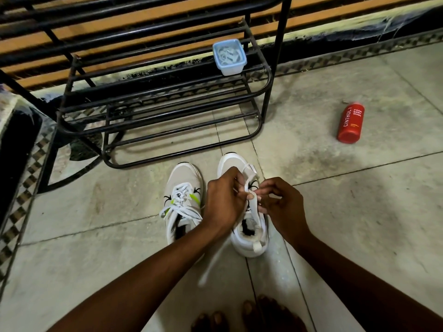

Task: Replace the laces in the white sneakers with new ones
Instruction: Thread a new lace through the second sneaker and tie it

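At lower centre of the head view, the right sneaker (247,212) is worked over by both hands, the laced left sneaker (183,202) set beside it. A white lace (249,188) is pinched by the left hand (223,202) and right hand (280,202), fingers curled, probably for threading. At upper centre, a lidded tub (229,56) is perched on a rack (165,101).

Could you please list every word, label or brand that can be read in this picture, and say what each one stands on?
"CINTHOL": runs along the side of the red bottle lying on the floor.
"FOAM BODY WASH": smaller white lines on the same bottle.
A yellow line under that on the bottle: too small to read.
Dark print on the tongue of the right sneaker, between the hands: blurred, not readable.
Plastic box on the rack: no text visible.
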{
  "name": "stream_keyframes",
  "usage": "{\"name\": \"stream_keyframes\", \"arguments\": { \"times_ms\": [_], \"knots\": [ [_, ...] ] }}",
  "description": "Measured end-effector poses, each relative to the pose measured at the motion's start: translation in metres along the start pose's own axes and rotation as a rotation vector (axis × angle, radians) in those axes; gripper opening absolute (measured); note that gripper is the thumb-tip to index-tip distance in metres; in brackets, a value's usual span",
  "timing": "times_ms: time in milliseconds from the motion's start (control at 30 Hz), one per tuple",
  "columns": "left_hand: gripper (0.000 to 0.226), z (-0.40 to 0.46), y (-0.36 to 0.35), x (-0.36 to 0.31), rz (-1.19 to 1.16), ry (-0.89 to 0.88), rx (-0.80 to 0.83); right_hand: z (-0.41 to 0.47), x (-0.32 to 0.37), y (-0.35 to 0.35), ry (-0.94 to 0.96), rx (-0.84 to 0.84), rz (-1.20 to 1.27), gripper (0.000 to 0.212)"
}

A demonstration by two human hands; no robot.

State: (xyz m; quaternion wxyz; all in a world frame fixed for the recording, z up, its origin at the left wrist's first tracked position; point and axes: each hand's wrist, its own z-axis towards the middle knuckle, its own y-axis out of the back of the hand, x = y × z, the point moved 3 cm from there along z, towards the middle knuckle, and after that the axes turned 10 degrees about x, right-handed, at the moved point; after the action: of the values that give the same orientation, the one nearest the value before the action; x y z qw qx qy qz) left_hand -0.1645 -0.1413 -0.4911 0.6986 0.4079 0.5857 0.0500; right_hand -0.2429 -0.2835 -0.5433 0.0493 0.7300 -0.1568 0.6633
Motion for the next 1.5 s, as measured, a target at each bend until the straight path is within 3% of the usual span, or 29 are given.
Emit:
{"name": "stream_keyframes", "arguments": {
  "times_ms": [133,333,567,733,833,900,967,1000,1067,1167,1200,1267,1333,1400,1500],
  "knots": [
    [0.034,0.009,0.002,0.005,-0.103,0.148,0.064,0.001,-0.002,0.000,0.003,0.026,-0.011,0.031],
    [0.035,0.010,0.003,0.008,-0.167,0.133,0.131,0.003,-0.002,0.001,0.018,0.031,0.001,0.030],
    [0.084,-0.008,0.004,0.022,0.077,0.074,0.186,0.004,-0.004,-0.001,-0.018,0.021,0.056,0.025],
    [0.074,-0.009,0.006,0.022,0.158,0.060,0.257,0.008,0.012,0.001,0.166,-0.018,-0.224,0.022],
    [0.060,-0.014,0.003,0.020,0.185,0.004,0.251,0.013,0.032,0.020,0.293,-0.178,-0.416,0.026],
    [0.062,-0.014,0.003,0.023,0.158,0.012,0.241,0.020,0.037,0.034,0.118,-0.268,0.017,0.030],
    [0.068,-0.013,0.005,0.027,0.119,0.051,0.242,0.023,0.039,0.033,-0.067,-0.217,0.468,0.033],
    [0.072,-0.013,0.005,0.028,0.110,0.063,0.249,0.023,0.041,0.030,-0.104,-0.170,0.451,0.035],
    [0.078,-0.012,0.005,0.030,0.091,0.079,0.258,0.021,0.051,0.030,0.033,-0.031,-0.002,0.036],
    [0.075,-0.012,0.005,0.030,0.069,0.092,0.258,0.016,0.060,0.018,0.361,0.379,-1.049,0.024],
    [0.069,-0.013,0.005,0.030,0.068,0.090,0.258,0.016,0.058,0.017,0.344,0.487,-1.249,0.014],
    [0.059,-0.013,0.008,0.028,0.075,0.083,0.255,0.019,0.060,0.017,0.319,0.568,-1.354,0.012],
    [0.059,-0.012,0.008,0.028,0.073,0.077,0.252,0.022,0.068,0.016,0.379,0.464,-1.260,0.016],
    [0.063,-0.011,0.008,0.028,0.070,0.062,0.251,0.019,0.082,0.012,0.438,0.234,-0.998,0.014],
    [0.076,-0.010,0.007,0.030,0.053,0.053,0.256,0.016,0.087,0.009,0.211,0.030,-0.254,0.031]
  ]
}}
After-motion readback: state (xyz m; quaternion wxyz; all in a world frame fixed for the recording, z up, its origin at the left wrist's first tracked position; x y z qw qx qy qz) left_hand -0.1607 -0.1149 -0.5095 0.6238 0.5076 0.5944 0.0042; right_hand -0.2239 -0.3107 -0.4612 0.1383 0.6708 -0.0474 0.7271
